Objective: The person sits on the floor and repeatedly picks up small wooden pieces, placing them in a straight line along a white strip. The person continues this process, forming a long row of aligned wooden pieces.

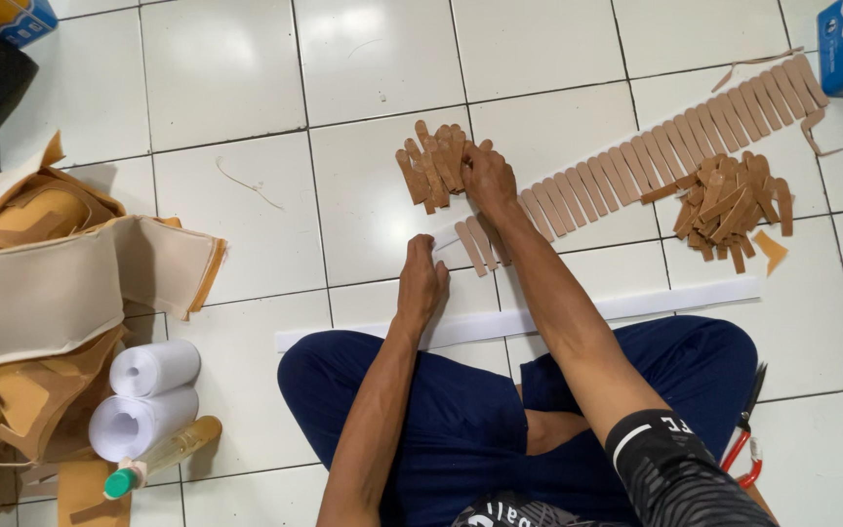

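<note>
Right hand [488, 176] lies palm-down, fingers curled on a fanned bundle of tan strips [433, 161], just left of the laid strip row [656, 156] running up-right across the floor. Left hand [421, 278], nearer the body, pinches the white tape [539, 317] end.

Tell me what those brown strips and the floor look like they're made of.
Brown strips: probably thin leather or faux leather, matte tan; they lie flat and overlap limply, and the right hand holds a fanned bunch. It could be stiff card.
Floor: glazed ceramic tile, glossy white with dark grout lines and soft reflections.
</note>
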The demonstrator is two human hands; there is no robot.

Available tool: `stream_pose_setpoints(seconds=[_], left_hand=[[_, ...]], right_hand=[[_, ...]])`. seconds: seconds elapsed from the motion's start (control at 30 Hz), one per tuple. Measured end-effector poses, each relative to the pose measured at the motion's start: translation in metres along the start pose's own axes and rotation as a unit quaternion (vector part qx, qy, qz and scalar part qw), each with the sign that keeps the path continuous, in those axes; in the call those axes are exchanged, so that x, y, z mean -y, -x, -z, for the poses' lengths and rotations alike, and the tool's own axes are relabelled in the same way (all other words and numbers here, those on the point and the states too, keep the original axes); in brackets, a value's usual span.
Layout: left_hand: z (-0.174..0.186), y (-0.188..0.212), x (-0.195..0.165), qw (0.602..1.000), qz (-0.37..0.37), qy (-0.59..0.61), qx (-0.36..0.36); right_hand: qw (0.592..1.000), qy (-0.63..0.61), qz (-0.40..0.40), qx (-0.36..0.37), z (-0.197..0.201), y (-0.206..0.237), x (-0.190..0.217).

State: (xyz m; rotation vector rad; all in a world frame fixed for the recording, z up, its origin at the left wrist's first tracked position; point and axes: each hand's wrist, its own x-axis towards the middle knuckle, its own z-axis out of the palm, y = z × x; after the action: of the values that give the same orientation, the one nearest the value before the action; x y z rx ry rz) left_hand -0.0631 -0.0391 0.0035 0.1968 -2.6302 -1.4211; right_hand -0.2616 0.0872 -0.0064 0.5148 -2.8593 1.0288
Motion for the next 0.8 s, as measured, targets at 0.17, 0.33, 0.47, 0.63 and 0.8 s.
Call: stream_pose_setpoints(seconds=[0.17,0.33,0.47,0.63,0.8], left_hand=[[0.001,-0.001,0.000,1.000,-0.014,-0.010,-0.014],[0.000,-0.006,0.003,1.000,-0.002,-0.025,0.000],[-0.001,-0.004,0.002,1.000,0.008,-0.009,0.007],[-0.004,-0.007,0.003,1.000,-0.013,-0.012,-0.009],[-0.006,-0.011,0.009,0.997,-0.022,-0.080,-0.007]], right_hand=[[0.994,0.072,-0.067,0.045,0.001,-0.002,-0.008],[0.991,0.116,-0.059,0.032,0.012,-0.001,-0.018],[0.984,-0.026,-0.176,0.018,0.027,0.027,-0.032],[0.988,-0.030,-0.150,0.014,0.020,0.033,-0.030],[0.994,-0.007,-0.105,-0.007,0.017,0.021,0.002]])
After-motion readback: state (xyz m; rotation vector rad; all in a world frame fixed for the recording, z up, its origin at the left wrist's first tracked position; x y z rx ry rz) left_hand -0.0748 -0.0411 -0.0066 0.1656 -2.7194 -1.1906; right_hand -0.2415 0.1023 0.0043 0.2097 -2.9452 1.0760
